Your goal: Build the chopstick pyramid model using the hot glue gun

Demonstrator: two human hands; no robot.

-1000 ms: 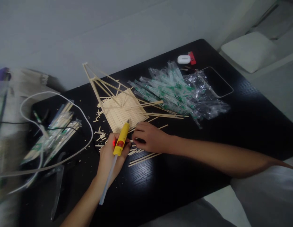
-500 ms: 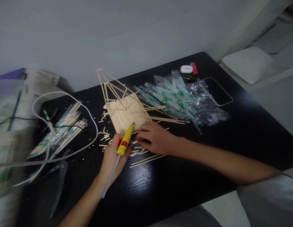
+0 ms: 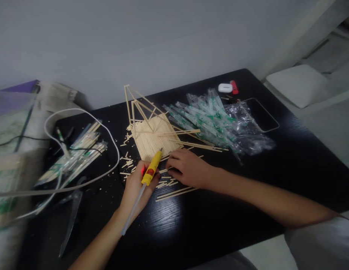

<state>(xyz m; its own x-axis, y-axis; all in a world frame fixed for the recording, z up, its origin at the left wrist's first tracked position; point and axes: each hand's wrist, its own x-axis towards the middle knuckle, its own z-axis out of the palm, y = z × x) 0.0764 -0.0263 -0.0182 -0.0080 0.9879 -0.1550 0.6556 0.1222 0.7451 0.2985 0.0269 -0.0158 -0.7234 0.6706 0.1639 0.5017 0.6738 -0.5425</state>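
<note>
My left hand [image 3: 139, 183] is wrapped round a yellow hot glue gun [image 3: 151, 168], with a long glue stick [image 3: 133, 210] poking out of its back end. The nozzle points away from me, over the near edge of a panel of wooden sticks [image 3: 154, 140]. Thin sticks joined into an upright frame [image 3: 137, 112] rise from the panel's far left part. Just right of the glue gun, my right hand [image 3: 187, 167] is low over the table with curled fingers near the panel's corner. Whatever its fingertips pinch is too small to make out.
Short stick offcuts [image 3: 166, 183] and longer loose sticks [image 3: 177, 193] lie on the black table [image 3: 219, 217]. Green-printed plastic wrappers [image 3: 205, 120] heap on the right, with a white case [image 3: 225, 88] behind. A white cable [image 3: 114, 144] loops past packed sticks [image 3: 84, 153] on the left.
The view has shifted slightly, so the table and panel appear a little lower and further right. Both hands keep nearly the same pose, and the glue gun is still in my left hand.
</note>
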